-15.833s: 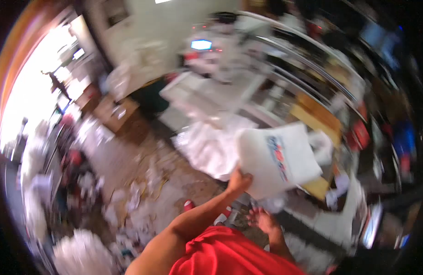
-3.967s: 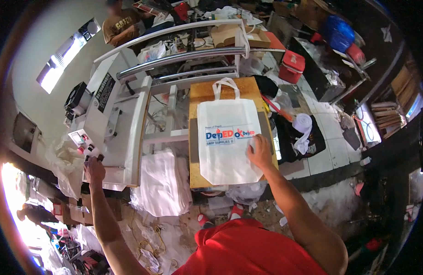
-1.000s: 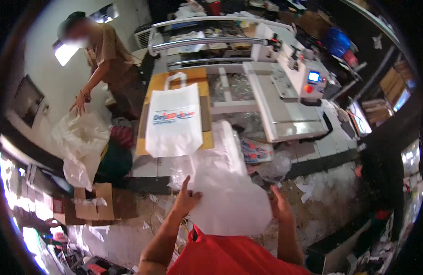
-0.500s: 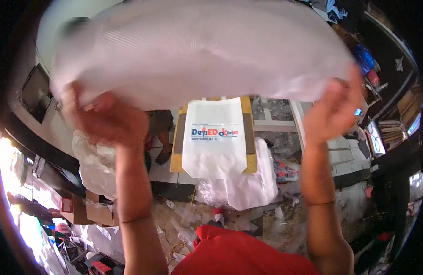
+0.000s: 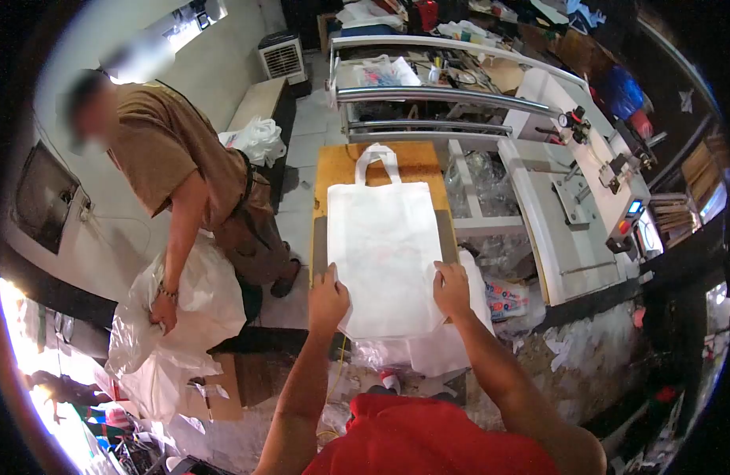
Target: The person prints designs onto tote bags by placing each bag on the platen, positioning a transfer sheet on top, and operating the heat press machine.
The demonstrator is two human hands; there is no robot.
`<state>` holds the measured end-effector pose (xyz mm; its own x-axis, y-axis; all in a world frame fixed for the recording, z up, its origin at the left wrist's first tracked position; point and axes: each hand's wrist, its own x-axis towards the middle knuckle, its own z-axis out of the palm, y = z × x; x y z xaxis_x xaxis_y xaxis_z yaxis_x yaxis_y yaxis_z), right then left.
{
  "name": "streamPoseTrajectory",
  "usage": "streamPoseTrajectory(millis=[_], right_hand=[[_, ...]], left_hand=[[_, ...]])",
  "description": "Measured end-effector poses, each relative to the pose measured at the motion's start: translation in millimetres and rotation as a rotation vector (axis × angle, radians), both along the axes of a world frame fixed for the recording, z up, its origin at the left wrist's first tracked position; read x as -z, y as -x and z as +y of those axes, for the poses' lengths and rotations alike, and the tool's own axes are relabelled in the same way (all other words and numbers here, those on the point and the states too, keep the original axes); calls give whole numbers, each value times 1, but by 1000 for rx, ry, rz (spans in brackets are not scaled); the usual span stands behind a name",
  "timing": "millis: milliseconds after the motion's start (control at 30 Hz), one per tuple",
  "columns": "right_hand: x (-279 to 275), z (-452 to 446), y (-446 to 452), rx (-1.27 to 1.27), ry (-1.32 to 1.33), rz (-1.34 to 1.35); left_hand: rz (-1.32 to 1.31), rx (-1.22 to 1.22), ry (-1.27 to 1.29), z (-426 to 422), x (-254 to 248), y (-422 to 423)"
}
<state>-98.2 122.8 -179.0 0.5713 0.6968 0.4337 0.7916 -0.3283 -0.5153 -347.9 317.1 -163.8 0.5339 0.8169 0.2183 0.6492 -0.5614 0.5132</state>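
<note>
A blank white bag (image 5: 387,253) lies flat on the yellow-brown board (image 5: 339,162), its handles at the far end. Faint print shows through its middle. My left hand (image 5: 328,299) pinches the bag's left edge near the bottom. On the opposite edge, my right hand (image 5: 453,288) grips the cloth between thumb and fingers. Beneath the board's near end, more white bags (image 5: 440,351) are partly hidden. The press head (image 5: 574,214) stands to the right of the board, off the bag.
At the left a co-worker (image 5: 183,170) bends over a large translucent plastic sack (image 5: 179,309), a hand on it. A cardboard box (image 5: 222,388) sits below. Metal rails (image 5: 452,95) cross behind the board. A printed bundle (image 5: 507,299) lies right of the white bags.
The white bag, raised and blurred in my hands half a second ago, now lies on the board over the printed bag. The co-worker has leaned further toward the sack.
</note>
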Motion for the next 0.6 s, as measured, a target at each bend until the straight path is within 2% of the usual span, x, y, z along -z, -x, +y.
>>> streamPoseTrajectory(millis=[100, 233, 300, 333, 400, 533, 600], right_hand=[[2, -1, 4, 5, 42, -39], [-1, 2, 8, 55, 41, -26], [-1, 2, 5, 42, -152, 17], [1, 1, 5, 56, -147, 15], [5, 1, 7, 91, -98, -10], [7, -1, 10, 94, -22, 12], [6, -1, 11, 96, -21, 15]], left_hand=[[-62, -30, -71, -5, 4, 3], [-107, -48, -7, -2, 7, 4], [-223, -67, -111, 8, 34, 1], [-224, -54, -104, 6, 29, -1], [-205, -95, -5, 2, 11, 0], [-179, -79, 22, 5, 20, 0], [-161, -81, 120, 6, 13, 0]])
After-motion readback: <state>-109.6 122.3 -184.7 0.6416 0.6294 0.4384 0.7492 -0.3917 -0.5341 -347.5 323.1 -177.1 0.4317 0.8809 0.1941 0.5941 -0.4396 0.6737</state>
